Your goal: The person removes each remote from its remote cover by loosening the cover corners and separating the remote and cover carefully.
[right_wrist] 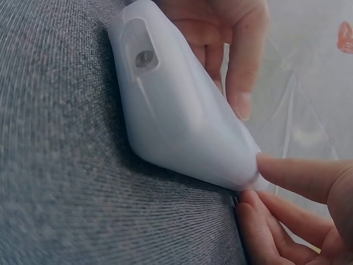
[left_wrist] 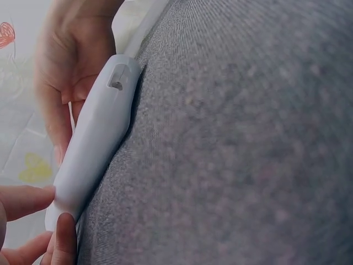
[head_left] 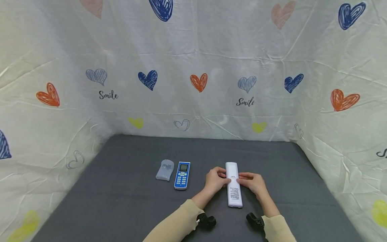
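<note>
Hands are both on a white remote (head_left: 233,185) that's lying face down on the dark grey table (head_left: 121,201), label side up, long axis running roughly 12 to 6 o'clock. Left hand (head_left: 215,179) comes in from about 9 o'clock and has its fingers curled against the remote's left edge near the upper half, thumb on top by the looks of it, so it's gripping it. Right hand (head_left: 253,183) does the same from 3 o'clock, fingertips pinching the right edge. From the left wrist view the white remote (left_wrist: 94,143) sits flat on the cloth with the fingertips (left_wrist: 63,237) pressed at its near end and the other hand further along. Right wrist view shows the same thing from the other side, remote (right_wrist: 176,110) with a small round window at its end, fingertips (right_wrist: 298,176) touching its corner. Off at about 9 o'clock from the hands there's a blue remote (head_left: 182,175) with a little screen, lying face up, and just beside that, further left, a clear silicone cover (head_left: 165,169). Both are well apart from the hands. Backdrop is a white sheet (head_left: 193,84) with hearts on it.
</note>
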The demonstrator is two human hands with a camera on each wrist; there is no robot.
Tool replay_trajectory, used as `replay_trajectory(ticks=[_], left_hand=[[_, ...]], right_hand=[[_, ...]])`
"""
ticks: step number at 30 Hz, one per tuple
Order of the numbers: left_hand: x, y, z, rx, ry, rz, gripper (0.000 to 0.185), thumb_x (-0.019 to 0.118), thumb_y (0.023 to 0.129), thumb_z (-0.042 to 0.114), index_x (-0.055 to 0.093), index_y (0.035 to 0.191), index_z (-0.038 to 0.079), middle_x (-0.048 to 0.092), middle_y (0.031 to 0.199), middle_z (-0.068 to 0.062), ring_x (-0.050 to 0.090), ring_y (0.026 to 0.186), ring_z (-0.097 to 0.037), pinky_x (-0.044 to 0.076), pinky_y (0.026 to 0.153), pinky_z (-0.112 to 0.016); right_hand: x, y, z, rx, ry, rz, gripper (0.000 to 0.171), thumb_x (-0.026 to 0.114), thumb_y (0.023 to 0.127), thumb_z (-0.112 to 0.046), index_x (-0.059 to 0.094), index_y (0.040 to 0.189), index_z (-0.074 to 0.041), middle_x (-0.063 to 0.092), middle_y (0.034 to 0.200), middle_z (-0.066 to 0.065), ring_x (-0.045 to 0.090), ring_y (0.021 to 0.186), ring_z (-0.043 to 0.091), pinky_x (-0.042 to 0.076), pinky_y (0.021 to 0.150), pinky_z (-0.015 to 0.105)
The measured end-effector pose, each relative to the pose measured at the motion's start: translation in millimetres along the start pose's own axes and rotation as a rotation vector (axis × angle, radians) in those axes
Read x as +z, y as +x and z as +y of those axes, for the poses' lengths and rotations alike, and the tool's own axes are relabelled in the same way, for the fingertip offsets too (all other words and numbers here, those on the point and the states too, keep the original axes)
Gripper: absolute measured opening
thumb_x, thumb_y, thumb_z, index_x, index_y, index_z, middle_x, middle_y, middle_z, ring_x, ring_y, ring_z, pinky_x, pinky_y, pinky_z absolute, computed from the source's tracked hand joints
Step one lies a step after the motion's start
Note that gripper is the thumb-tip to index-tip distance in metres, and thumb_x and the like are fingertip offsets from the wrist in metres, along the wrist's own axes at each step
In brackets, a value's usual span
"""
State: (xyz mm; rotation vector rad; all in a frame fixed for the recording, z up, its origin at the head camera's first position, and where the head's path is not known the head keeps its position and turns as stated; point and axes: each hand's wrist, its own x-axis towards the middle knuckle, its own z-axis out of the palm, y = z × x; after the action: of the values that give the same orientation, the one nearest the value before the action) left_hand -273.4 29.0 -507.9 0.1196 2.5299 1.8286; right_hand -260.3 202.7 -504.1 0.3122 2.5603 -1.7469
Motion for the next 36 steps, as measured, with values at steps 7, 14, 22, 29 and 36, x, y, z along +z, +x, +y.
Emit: replay_trajectory(ticks=[7,14,22,29,36], left_hand=[[0.5,3.4,1.0,-0.011,0.0,0.022,0.036,0.08,0.071,0.001,0.063,0.102,0.002,0.065,0.081,-0.008,0.057,0.049,-0.01,0.051,0.046,-0.023],[3.0,19.8,1.0,0.0,0.009,0.068,0.032,0.08,0.07,0.001,0.064,0.097,0.002,0.063,0.079,-0.007,0.056,0.048,-0.011,0.05,0.046,-0.024],[3.6,39.0,-1.0,0.012,-0.003,0.126,0.029,0.079,0.073,0.006,0.066,0.099,0.0,0.062,0.082,-0.009,0.058,0.055,-0.012,0.052,0.051,-0.025],[5.1,42.3,0.6,-0.029,0.112,0.145,0.031,0.078,0.077,0.017,0.069,0.103,0.003,0.064,0.083,-0.006,0.059,0.059,-0.011,0.05,0.053,-0.024],[8.7,46.5,4.4,-0.027,0.255,0.105,0.023,0.074,0.08,0.023,0.073,0.098,0.008,0.069,0.086,-0.004,0.06,0.075,-0.016,0.048,0.063,-0.028]], right_hand=[[0.7,-0.4,1.8,0.007,0.029,0.0,0.04,0.078,0.077,-0.017,0.068,0.111,0.002,0.07,0.106,0.017,0.067,0.091,0.015,0.054,0.079,0.029],[-1.0,0.2,5.3,0.011,0.041,0.012,0.04,0.079,0.076,-0.017,0.068,0.11,0.001,0.071,0.104,0.015,0.067,0.089,0.013,0.053,0.078,0.027],[2.1,1.6,5.9,0.012,0.119,0.001,0.038,0.078,0.077,-0.013,0.068,0.111,0.003,0.07,0.105,0.016,0.066,0.086,0.011,0.055,0.075,0.025],[4.7,0.3,6.9,0.01,0.132,-0.008,0.037,0.076,0.078,-0.01,0.067,0.112,0.004,0.07,0.104,0.017,0.067,0.086,0.011,0.056,0.077,0.028],[2.2,1.1,7.4,0.011,0.116,0.001,0.038,0.077,0.078,-0.012,0.067,0.111,0.003,0.071,0.103,0.015,0.067,0.086,0.01,0.055,0.076,0.026]])
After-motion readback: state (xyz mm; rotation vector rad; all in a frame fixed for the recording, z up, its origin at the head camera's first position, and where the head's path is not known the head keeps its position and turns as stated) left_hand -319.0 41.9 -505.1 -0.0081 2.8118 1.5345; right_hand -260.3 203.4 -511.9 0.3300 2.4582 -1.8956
